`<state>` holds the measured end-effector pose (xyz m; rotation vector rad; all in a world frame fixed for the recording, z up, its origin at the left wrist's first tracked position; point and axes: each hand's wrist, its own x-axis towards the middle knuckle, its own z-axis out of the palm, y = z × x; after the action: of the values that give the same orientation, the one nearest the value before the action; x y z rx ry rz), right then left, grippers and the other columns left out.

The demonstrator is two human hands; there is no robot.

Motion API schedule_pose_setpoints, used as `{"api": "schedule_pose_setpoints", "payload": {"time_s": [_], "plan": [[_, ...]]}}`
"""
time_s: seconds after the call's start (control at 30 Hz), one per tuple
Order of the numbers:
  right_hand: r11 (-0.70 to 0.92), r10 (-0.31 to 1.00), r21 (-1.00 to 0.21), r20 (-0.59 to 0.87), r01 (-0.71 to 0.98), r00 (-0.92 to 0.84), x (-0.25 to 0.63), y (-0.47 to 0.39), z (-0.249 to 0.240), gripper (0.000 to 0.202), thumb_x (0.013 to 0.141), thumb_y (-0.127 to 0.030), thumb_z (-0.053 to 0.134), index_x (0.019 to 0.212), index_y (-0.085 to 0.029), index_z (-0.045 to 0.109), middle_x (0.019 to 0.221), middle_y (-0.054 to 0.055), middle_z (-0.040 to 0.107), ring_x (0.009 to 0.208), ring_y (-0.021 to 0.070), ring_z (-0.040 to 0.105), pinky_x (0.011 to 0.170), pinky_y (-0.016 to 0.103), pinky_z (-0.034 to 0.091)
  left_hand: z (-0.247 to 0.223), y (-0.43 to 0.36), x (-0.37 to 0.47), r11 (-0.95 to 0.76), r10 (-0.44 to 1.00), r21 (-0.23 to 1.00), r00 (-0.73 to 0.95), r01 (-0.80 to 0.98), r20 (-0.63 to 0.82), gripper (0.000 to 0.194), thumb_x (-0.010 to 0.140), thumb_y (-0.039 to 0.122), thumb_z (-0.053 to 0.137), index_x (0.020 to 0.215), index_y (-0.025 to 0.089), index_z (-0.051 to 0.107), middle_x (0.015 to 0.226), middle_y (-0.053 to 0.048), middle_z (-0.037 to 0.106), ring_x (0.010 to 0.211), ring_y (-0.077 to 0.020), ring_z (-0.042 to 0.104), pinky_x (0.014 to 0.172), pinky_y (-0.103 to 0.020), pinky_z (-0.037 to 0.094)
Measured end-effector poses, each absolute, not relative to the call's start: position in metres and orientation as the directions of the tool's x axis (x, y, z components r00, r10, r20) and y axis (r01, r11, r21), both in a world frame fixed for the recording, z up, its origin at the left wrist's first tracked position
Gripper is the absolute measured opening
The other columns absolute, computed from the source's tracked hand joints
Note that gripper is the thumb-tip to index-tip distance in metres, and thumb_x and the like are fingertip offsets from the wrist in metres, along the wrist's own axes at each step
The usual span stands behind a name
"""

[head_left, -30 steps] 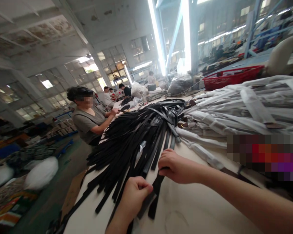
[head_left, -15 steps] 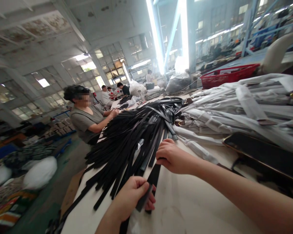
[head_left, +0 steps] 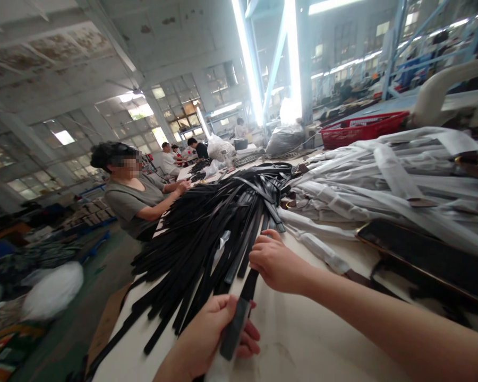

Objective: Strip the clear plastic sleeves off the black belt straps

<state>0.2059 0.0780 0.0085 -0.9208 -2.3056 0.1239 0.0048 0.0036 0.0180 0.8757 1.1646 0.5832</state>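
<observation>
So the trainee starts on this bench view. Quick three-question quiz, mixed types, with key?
1. Fill in the blank: the basket beyond the white-wrapped strips is ____ in colour.
2. True or false: the left hand holds a black strap near its end.
3. As seen in the picture, where do the white-wrapped strips lie relative to the large spread of black straps?
a) to its left
b) to its right
c) underneath it

Key: 1. red; 2. true; 3. b
</observation>
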Motion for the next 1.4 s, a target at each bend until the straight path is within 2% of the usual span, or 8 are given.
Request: {"api": "schedule_pose_setpoints", "payload": {"time_s": [0.1, 0.23, 0.4, 0.57, 0.8, 1.0, 1.23, 1.4], "plan": [[0.748, 0.643, -0.274, 0.525, 0.605, -0.557, 0.207, 0.079, 0.009, 0.018, 0.079, -0.012, 0.051, 0.062, -0.017, 0.051, 0.068, 0.002, 0.059, 0.083, 0.0183, 0.052, 0.096, 0.040, 0.020, 0.019, 0.004, -0.002, 0.570, 0.720, 0.819, 0.438, 0.068, -0.538, 0.057, 0.077, 0.054, 0.065, 0.109, 0.007, 0.058, 0.065, -0.009, 0.067, 0.050, -0.0155, 0.062, 0.047, -0.022, 0.042], [0.772, 0.629, -0.312, 0.502, 0.554, -0.594, 0.209, 0.078, 0.011, 0.018, 0.080, -0.013, 0.052, 0.062, -0.017, 0.052, 0.068, 0.002, 0.059, 0.082, 0.0170, 0.053, 0.096, 0.038, 0.021, 0.013, 0.007, -0.003, 0.575, 0.731, 0.818, 0.442, 0.014, -0.520, 0.046, 0.081, 0.045, 0.065, 0.103, 0.005, 0.063, 0.058, 0.000, 0.055, 0.040, -0.0024, 0.037, 0.044, -0.016, 0.029], [0.822, 0.567, -0.378, 0.482, 0.425, -0.668, 0.198, 0.063, 0.010, 0.018, 0.077, -0.011, 0.054, 0.060, -0.016, 0.050, 0.065, 0.000, 0.057, 0.077, 0.0148, 0.052, 0.089, 0.034, 0.026, 0.011, 0.003, 0.008, 0.631, 0.709, 0.773, 0.456, -0.069, -0.538, 0.043, 0.074, 0.045, 0.072, 0.096, 0.008, 0.064, 0.054, 0.005, 0.044, 0.043, -0.0027, 0.022, 0.043, -0.018, 0.019], [0.821, 0.542, -0.447, 0.415, 0.355, -0.731, 0.189, 0.058, -0.002, 0.021, 0.085, -0.019, 0.054, 0.064, -0.017, 0.052, 0.067, -0.001, 0.058, 0.075, 0.0134, 0.053, 0.086, 0.031, 0.029, 0.013, 0.001, 0.010, 0.648, 0.687, 0.759, 0.482, -0.068, -0.543, 0.044, 0.071, 0.053, 0.073, 0.083, 0.012, 0.061, 0.053, 0.005, 0.043, 0.042, -0.0029, 0.023, 0.044, -0.020, 0.015], [0.732, 0.681, -0.332, 0.323, 0.595, -0.658, 0.212, 0.090, -0.002, 0.030, 0.096, -0.026, 0.042, 0.070, -0.017, 0.054, 0.076, 0.004, 0.062, 0.083, 0.0192, 0.056, 0.092, 0.041, 0.027, 0.016, 0.002, 0.005, 0.657, 0.698, 0.750, 0.436, -0.074, -0.569, 0.048, 0.074, 0.047, 0.072, 0.101, 0.010, 0.059, 0.055, 0.006, 0.043, 0.044, -0.0025, 0.021, 0.046, -0.020, 0.012], [0.837, 0.538, -0.368, 0.414, 0.405, -0.735, 0.200, 0.071, 0.001, 0.028, 0.096, -0.026, 0.044, 0.070, -0.018, 0.052, 0.073, 0.001, 0.060, 0.078, 0.0151, 0.055, 0.084, 0.030, 0.032, 0.002, -0.002, 0.019, 0.625, 0.744, 0.769, 0.398, -0.132, -0.537, 0.059, 0.075, 0.063, 0.063, 0.101, 0.011, 0.057, 0.053, 0.007, 0.040, 0.042, -0.0017, 0.020, 0.044, -0.019, 0.010], [0.692, 0.716, -0.305, 0.406, 0.654, -0.568, 0.220, 0.122, -0.024, 0.048, 0.099, -0.033, 0.038, 0.055, -0.016, 0.048, 0.055, 0.001, 0.054, 0.054, 0.0116, 0.047, 0.072, 0.030, 0.030, 0.004, -0.001, 0.021, 0.683, 0.692, 0.717, 0.437, -0.140, -0.574, 0.056, 0.081, 0.061, 0.057, 0.101, 0.008, 0.057, 0.053, 0.006, 0.042, 0.041, -0.0015, 0.019, 0.043, -0.018, 0.011], [0.786, 0.602, -0.280, 0.549, 0.551, -0.580, 0.200, 0.092, -0.012, 0.044, 0.096, -0.028, 0.040, 0.054, -0.016, 0.047, 0.054, 0.000, 0.053, 0.053, 0.0108, 0.046, 0.073, 0.030, 0.031, 0.004, -0.002, 0.023, 0.744, 0.639, 0.663, 0.374, -0.079, -0.672, 0.068, 0.083, 0.074, 0.030, 0.097, 0.013, 0.056, 0.051, 0.009, 0.033, 0.038, -0.0016, 0.014, 0.041, -0.018, 0.007]]}}
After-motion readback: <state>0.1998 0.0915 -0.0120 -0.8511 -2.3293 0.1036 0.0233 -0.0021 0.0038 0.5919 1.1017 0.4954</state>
